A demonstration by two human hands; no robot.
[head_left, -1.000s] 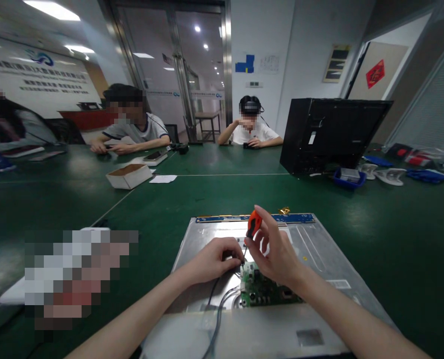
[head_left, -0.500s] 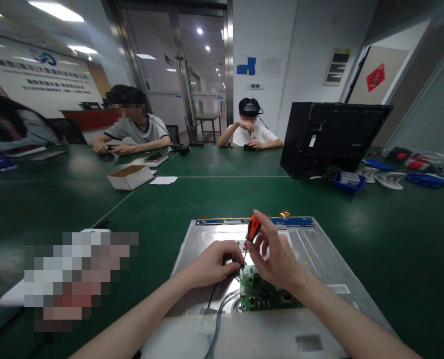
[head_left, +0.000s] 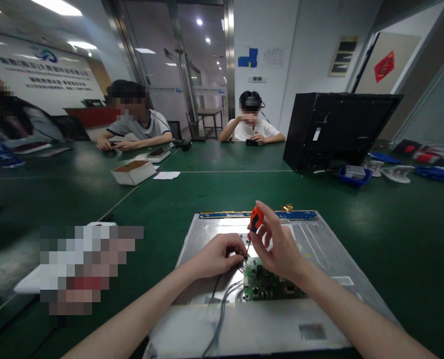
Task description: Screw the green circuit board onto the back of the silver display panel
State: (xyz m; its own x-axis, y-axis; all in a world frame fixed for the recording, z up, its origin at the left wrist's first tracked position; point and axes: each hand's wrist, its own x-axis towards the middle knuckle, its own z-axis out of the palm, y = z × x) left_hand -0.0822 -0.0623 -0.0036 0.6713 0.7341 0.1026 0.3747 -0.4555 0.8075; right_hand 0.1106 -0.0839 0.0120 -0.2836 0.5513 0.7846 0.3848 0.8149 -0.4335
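Observation:
A silver metal display panel (head_left: pixel 319 259) lies on the green table in front of me, with a green circuit board (head_left: pixel 262 285) on its middle. My right hand (head_left: pixel 277 244) is closed around the handle of an orange and black screwdriver (head_left: pixel 257 218). Its shaft points down to the board's upper left corner. Beside the tip, my left hand (head_left: pixel 223 254) has thumb and forefinger pinched at that corner; what they hold, if anything, is hidden. Grey cables (head_left: pixel 222 319) run from the board's left side over the panel's near edge.
Across the table stands a black monitor (head_left: pixel 341 132), with a blue tray (head_left: pixel 354 175) at its foot. An open white box (head_left: pixel 134 173) sits at the back left. Several people are seated around the table. A blurred-out object (head_left: pixel 87 269) lies to my left.
The whole view has shifted slightly, with the table scene a little higher and further right. Both hands keep their places at the board, and the screwdriver handle has turned a little.

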